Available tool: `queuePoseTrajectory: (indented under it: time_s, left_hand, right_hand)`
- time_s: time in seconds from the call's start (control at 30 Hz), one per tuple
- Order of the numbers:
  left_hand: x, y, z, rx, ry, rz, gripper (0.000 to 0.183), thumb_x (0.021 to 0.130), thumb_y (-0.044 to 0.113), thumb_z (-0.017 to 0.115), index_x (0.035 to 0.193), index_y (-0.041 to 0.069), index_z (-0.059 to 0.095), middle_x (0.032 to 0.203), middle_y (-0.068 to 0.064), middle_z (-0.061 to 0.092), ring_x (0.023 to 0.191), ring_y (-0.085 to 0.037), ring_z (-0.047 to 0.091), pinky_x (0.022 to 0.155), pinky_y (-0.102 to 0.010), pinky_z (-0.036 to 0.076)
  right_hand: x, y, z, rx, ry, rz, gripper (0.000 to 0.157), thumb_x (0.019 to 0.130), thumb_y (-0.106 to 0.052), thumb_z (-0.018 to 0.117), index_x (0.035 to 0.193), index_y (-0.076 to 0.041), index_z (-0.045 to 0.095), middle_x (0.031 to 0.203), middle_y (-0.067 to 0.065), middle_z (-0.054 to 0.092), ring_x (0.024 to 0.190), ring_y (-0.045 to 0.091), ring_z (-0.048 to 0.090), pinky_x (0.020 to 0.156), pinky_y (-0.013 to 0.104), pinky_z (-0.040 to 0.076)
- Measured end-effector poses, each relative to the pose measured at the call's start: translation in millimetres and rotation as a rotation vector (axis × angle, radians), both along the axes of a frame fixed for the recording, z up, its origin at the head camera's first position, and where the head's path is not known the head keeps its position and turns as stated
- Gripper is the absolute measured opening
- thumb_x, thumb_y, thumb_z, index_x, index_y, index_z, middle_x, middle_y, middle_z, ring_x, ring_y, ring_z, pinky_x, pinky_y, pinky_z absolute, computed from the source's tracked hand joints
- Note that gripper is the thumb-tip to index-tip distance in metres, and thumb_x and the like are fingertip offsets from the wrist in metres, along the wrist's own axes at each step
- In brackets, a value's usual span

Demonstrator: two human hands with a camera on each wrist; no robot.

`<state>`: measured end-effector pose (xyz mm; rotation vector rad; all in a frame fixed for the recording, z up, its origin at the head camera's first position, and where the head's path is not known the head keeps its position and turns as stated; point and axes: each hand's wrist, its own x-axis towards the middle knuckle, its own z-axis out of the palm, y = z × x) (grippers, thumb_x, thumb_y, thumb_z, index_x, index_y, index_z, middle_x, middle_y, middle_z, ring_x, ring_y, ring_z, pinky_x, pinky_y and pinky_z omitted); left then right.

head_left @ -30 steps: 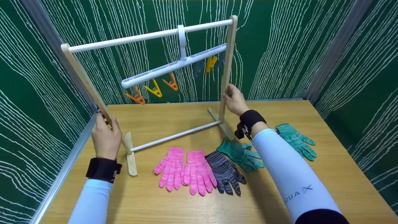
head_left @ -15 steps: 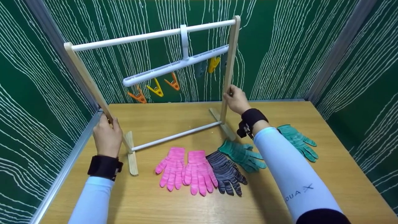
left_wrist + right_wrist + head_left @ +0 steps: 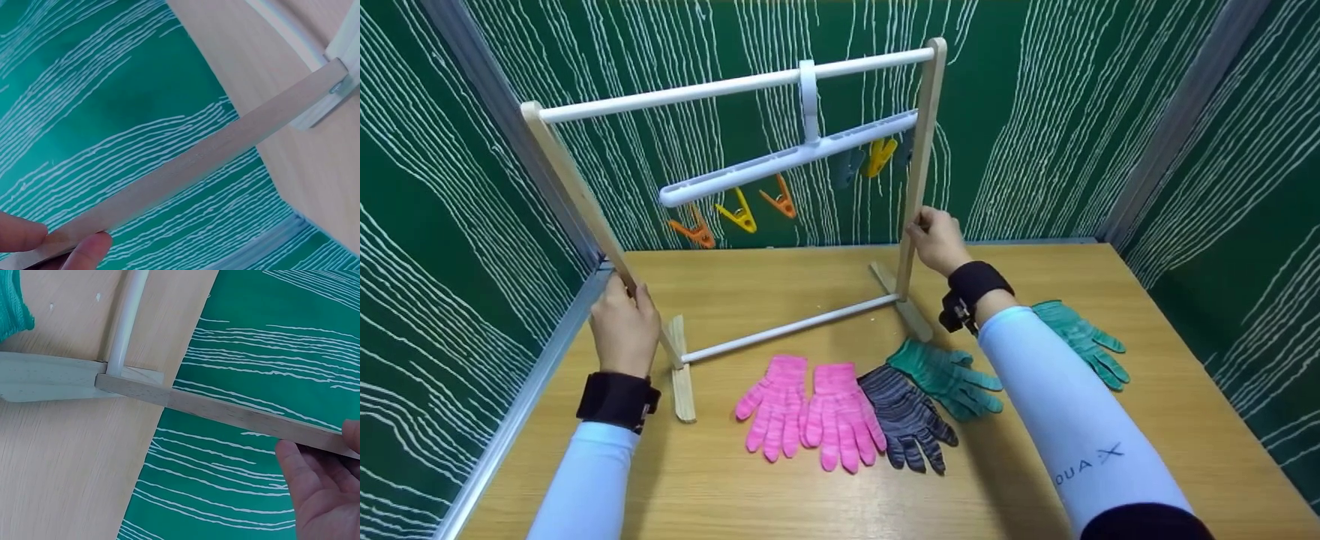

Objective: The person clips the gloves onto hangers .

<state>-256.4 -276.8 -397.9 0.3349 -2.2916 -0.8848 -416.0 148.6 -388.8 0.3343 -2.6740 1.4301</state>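
A small wooden garment rack (image 3: 579, 196) with white crossbars stands on the table, one post toward each hand. My left hand (image 3: 625, 327) grips the left post low down; in the left wrist view, thumb and finger pinch the wooden post (image 3: 185, 167) from both sides. My right hand (image 3: 939, 238) holds the right post below its middle, and the right wrist view has its fingers (image 3: 292, 464) against the post (image 3: 236, 414). From the top bar hangs a white hanger (image 3: 750, 171) with orange clips (image 3: 781, 198), yellow clips (image 3: 738, 211) and dark blue-grey clips (image 3: 847, 168) below it.
In front of the rack lie two pink gloves (image 3: 840, 420), a dark striped glove (image 3: 906, 420) and a green glove (image 3: 949, 377). Another green glove (image 3: 1084, 341) lies at the right, partly behind the right forearm. Green walls (image 3: 1035, 150) enclose the table (image 3: 825, 499).
The rack, hanger and both hands have shifted slightly to the right in the head view. Both hands keep their hold on the posts, and the gloves lie as before.
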Motion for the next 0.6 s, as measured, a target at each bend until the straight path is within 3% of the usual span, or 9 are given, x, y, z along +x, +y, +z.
queuePoseTrajectory:
  time_s: [0.17,0.5,0.6]
  left_hand:
    - [-5.7,4.8,0.0,-0.031,-0.018,0.013,0.032,0.112,0.008,0.053,0.133,-0.015,0.060,0.120,-0.036,0.072,0.108,-0.050,0.075,0.089,-0.059,0.064]
    - [-17.9,14.6,-1.5,-0.029,-0.023,-0.003,0.034,0.113,0.009,0.053,0.138,-0.014,0.058,0.118,-0.036,0.072,0.103,-0.051,0.075,0.085,-0.061,0.063]
    - [-20.8,17.3,-2.0,-0.016,-0.022,-0.023,0.034,0.113,0.009,0.052,0.139,-0.013,0.057,0.119,-0.035,0.071,0.104,-0.050,0.075,0.086,-0.060,0.063]
  right_hand:
    - [1.6,6.0,-3.5,-0.019,0.011,-0.015,0.020,0.115,-0.008,0.048,0.118,0.008,0.060,0.130,0.031,0.066,0.127,0.041,0.066,0.107,0.051,0.056]
    - [4.4,21.5,-3.8,0.002,0.031,-0.032,0.017,0.115,-0.008,0.048,0.112,0.006,0.057,0.126,0.029,0.066,0.122,0.040,0.066,0.102,0.049,0.056]
    - [6.2,26.2,-3.9,0.021,0.038,-0.039,0.016,0.115,-0.009,0.048,0.110,0.004,0.056,0.122,0.028,0.065,0.115,0.037,0.065,0.095,0.045,0.054]
